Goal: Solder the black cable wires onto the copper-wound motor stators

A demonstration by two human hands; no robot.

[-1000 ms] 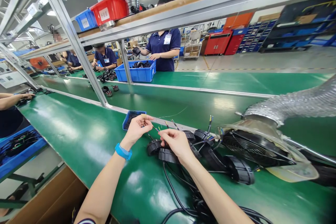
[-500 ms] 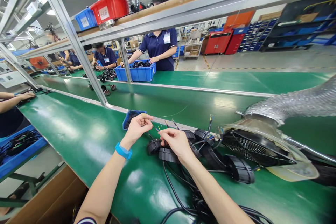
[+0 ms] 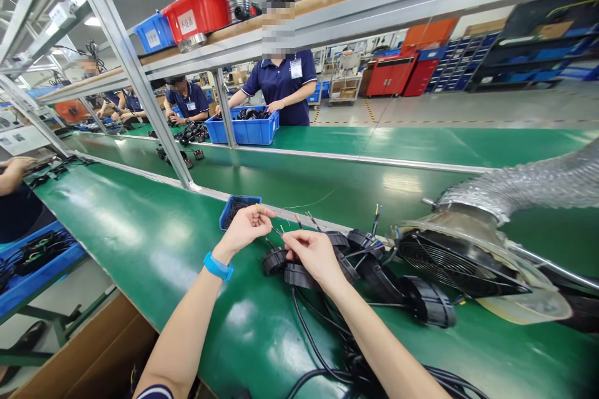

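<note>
My left hand (image 3: 247, 226), with a blue wristband, is pinched shut on something small at the bared end of a thin wire (image 3: 279, 230). Close to its right, my right hand (image 3: 312, 254) is closed on the same bundle of thin coloured wires, the fingertips of the two hands almost meeting. Both hands hover over a row of black round fan-like parts (image 3: 374, 274) with black cables that lie on the green bench (image 3: 140, 237). A small blue tray (image 3: 230, 211) of dark little pieces sits just behind my left hand.
A fume extractor with a fan grille (image 3: 449, 259) and a silver flexible duct (image 3: 528, 184) lies to the right. Metal frame posts (image 3: 140, 87) rise from the bench. People in dark blue shirts work across the belt beside a blue bin (image 3: 246, 128). Another person's arm (image 3: 14, 171) shows at left.
My hands have stayed almost where they were, still pinching the wires. The person's hand at far left has drawn back, and the worker opposite has shifted a little.
</note>
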